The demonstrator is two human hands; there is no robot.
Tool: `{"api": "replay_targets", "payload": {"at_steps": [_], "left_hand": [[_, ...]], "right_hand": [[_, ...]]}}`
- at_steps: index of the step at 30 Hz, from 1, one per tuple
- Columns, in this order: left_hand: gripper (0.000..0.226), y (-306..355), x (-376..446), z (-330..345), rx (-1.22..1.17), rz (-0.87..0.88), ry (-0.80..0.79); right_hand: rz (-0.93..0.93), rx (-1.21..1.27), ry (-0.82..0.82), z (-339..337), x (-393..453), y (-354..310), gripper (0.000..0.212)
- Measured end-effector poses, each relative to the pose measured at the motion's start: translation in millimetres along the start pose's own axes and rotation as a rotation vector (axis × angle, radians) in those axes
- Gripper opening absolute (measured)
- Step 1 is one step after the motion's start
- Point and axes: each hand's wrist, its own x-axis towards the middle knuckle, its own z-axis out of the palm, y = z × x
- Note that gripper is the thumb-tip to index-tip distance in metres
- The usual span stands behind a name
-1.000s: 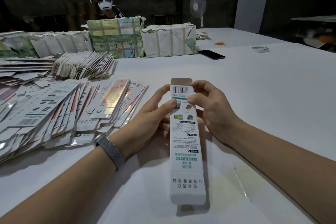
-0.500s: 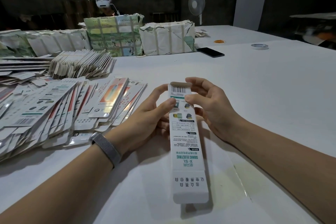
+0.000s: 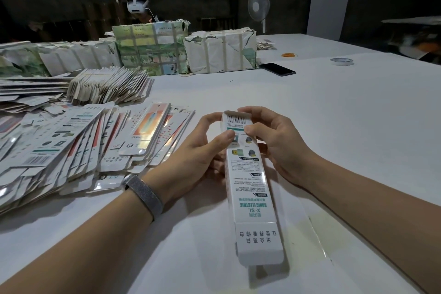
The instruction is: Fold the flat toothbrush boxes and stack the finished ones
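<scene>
A long white toothbrush box (image 3: pixel 250 188), opened up into its box shape, lies lengthwise over the white table (image 3: pixel 346 114), its printed flap end towards me. My left hand (image 3: pixel 191 157) holds its far end from the left, thumb on the printed face and forefinger at the top corner. My right hand (image 3: pixel 274 141) grips the same end from the right, thumb on the barcode face and fingers curled over the top flap, which is bent down. A spread of flat unfolded boxes (image 3: pixel 78 145) lies to the left.
A fanned bundle of flat boxes (image 3: pixel 109 86) and wrapped paper packs (image 3: pixel 152 48) stand at the back left. A black phone (image 3: pixel 280 69), a tape roll (image 3: pixel 341 61) and a fan (image 3: pixel 258 6) sit farther back. A person sits behind the packs.
The top flap at the box's far end has been bent down from upright. My right fingers have closed over it, and the box has tilted slightly.
</scene>
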Motion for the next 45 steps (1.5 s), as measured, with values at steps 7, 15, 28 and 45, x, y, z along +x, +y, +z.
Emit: {"api": "replay_targets", "payload": {"at_steps": [7,15,28,45], "left_hand": [[0.052,8,-1,5,0.144,-0.027,-0.042],[0.048,9,-2,2,0.204,-0.053,-0.079],[0.035,12,-3,2,0.166,-0.063,-0.092],[0.047,16,-4,-3,0.093,-0.163,-0.099]], "right_hand": [[0.062,-0.014,0.119,1,6,-2,0.018],[0.117,-0.078,0.085,2,5,-3,0.015],[0.118,-0.065,0.05,2,2,-6,0.02],[0.124,-0.075,0.071,3,1,-7,0.02]]}}
